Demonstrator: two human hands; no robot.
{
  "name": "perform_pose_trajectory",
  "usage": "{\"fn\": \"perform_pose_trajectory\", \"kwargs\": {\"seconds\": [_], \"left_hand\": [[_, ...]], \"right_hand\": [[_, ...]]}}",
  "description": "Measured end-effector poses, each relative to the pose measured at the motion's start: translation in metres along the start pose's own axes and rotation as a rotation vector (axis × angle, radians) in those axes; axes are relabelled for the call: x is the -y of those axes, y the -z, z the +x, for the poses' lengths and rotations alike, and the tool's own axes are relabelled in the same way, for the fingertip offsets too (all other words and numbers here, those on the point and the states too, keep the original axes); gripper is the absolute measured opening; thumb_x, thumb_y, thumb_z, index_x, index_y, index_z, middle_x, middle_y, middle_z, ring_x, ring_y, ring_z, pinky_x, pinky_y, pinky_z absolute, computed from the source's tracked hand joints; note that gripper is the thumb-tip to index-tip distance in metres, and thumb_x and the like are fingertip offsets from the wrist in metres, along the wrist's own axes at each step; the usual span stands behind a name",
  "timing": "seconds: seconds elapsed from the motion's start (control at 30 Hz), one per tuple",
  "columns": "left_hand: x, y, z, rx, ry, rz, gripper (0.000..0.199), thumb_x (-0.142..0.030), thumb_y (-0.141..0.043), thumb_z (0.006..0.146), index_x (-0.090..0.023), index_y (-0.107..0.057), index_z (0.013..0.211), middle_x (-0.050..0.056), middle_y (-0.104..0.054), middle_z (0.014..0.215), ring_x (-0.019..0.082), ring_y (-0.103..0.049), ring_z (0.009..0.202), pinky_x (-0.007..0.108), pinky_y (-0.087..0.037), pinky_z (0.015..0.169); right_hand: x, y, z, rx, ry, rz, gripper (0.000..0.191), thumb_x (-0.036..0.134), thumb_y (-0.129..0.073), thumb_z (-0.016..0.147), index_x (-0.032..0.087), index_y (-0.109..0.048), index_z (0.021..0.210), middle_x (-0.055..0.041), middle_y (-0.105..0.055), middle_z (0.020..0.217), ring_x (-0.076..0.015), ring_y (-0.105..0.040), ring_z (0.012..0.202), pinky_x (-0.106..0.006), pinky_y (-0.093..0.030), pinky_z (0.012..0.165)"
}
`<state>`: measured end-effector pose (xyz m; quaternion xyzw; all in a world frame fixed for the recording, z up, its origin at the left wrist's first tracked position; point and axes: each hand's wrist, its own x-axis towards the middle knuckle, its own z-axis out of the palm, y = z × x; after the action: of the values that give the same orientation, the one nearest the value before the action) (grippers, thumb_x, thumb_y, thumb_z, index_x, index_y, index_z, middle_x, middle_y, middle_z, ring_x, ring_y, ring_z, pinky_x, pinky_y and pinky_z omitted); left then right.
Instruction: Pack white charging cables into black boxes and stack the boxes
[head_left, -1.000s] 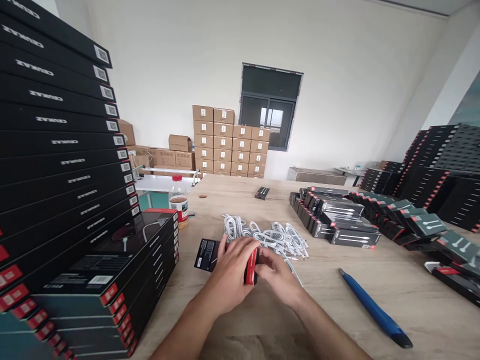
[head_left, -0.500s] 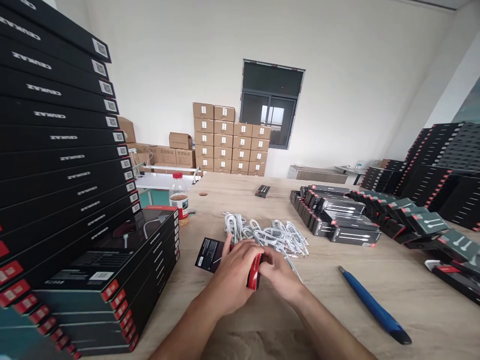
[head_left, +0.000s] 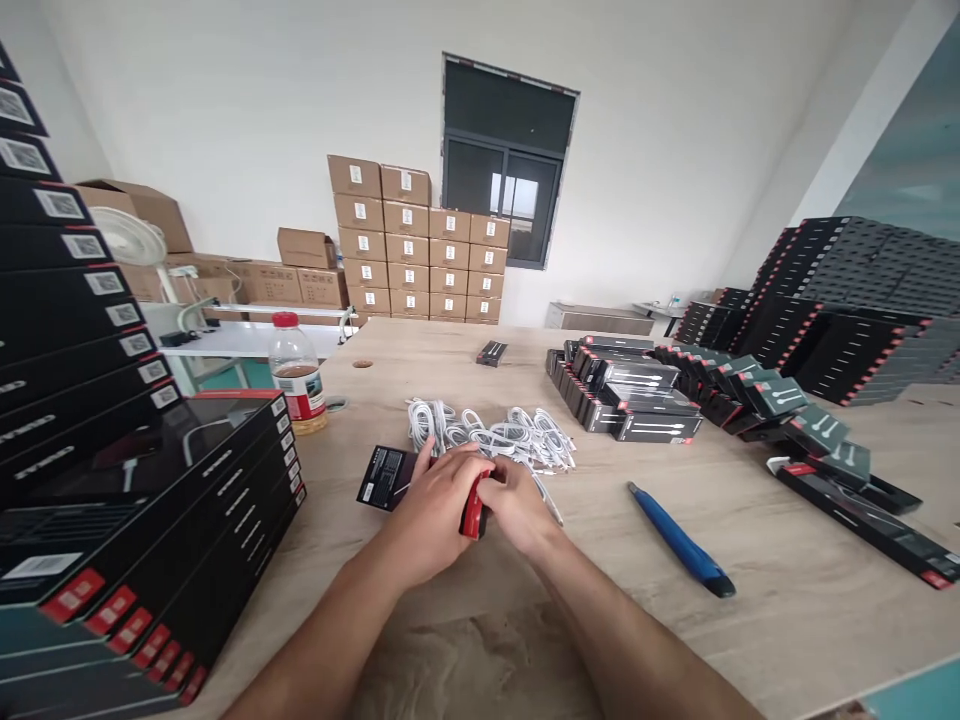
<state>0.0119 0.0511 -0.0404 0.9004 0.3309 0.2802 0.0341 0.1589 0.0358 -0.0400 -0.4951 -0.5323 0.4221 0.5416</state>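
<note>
A small black box with a red end flap (head_left: 473,508) is between my hands at the middle of the table. My left hand (head_left: 439,508) wraps over it from the left, and its printed black part (head_left: 385,477) sticks out beyond that hand. The fingers of my right hand (head_left: 520,503) press at the red end from the right, partly hidden. Just beyond my hands lies a heap of coiled white cables (head_left: 491,436). One cable end runs down beside my right hand.
Tall stacks of black boxes (head_left: 247,500) stand at the left, beside a red-capped bottle (head_left: 298,378). A blue tool (head_left: 679,540) lies right of my hands. Small cable boxes (head_left: 626,390) are piled at the right, with more opened boxes (head_left: 780,400) behind. One small box (head_left: 491,352) lies farther back.
The camera view has turned right and slightly down, so surroundings appear shifted left and up. Both hands remain around the box, with little change in their hold.
</note>
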Motion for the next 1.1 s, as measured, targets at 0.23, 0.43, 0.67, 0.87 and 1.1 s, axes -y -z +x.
{"fn": "perform_pose_trajectory", "kwargs": {"seconds": [0.23,0.43,0.67,0.87,1.1], "left_hand": [[0.001,0.000,0.007,0.031,0.014,-0.005,0.057,-0.005,-0.061,0.069,-0.025,-0.050,0.122,0.007,-0.063,0.137,0.025,-0.041,0.145,0.051,-0.010,0.124],[0.001,0.007,0.003,-0.023,0.035,0.007,0.061,-0.011,-0.069,0.069,-0.029,-0.050,0.125,0.003,-0.063,0.135,0.025,-0.052,0.133,0.049,-0.013,0.122],[0.003,0.019,-0.005,-0.159,0.104,0.024,0.058,-0.025,-0.076,0.075,-0.027,-0.049,0.126,0.005,-0.064,0.127,0.027,-0.057,0.123,0.052,-0.016,0.120],[-0.001,0.024,-0.005,-0.299,0.081,0.022,0.057,-0.038,-0.077,0.076,-0.027,-0.051,0.125,0.005,-0.068,0.119,0.027,-0.063,0.111,0.045,-0.037,0.107],[-0.010,0.020,-0.004,-0.291,0.202,0.227,0.049,-0.018,-0.068,0.075,-0.026,-0.055,0.122,0.006,-0.071,0.114,0.028,-0.064,0.104,0.041,-0.043,0.089]], "right_hand": [[-0.012,0.006,0.009,-0.009,0.029,0.042,0.011,0.025,-0.048,0.059,0.021,-0.057,0.064,0.0035,-0.054,0.062,-0.0148,-0.045,0.062,-0.027,-0.035,0.059],[-0.013,0.019,0.013,0.192,0.033,0.135,0.013,0.026,-0.053,0.065,0.021,-0.062,0.071,0.0041,-0.054,0.063,-0.0143,-0.048,0.062,-0.026,-0.040,0.060],[-0.010,0.027,0.012,0.482,0.050,0.320,0.029,0.041,-0.081,0.074,0.020,-0.073,0.092,0.0007,-0.069,0.083,-0.0147,-0.061,0.072,-0.029,-0.051,0.070],[-0.025,0.025,0.021,0.352,0.000,0.387,0.038,0.055,-0.078,0.076,0.019,-0.074,0.087,-0.0019,-0.068,0.072,-0.0160,-0.061,0.060,-0.032,-0.053,0.059],[-0.016,0.022,0.011,-0.082,0.530,-0.158,0.015,0.034,-0.071,0.085,0.027,-0.069,0.099,-0.0085,-0.061,0.126,-0.0265,-0.059,0.117,-0.041,-0.051,0.093]]}}
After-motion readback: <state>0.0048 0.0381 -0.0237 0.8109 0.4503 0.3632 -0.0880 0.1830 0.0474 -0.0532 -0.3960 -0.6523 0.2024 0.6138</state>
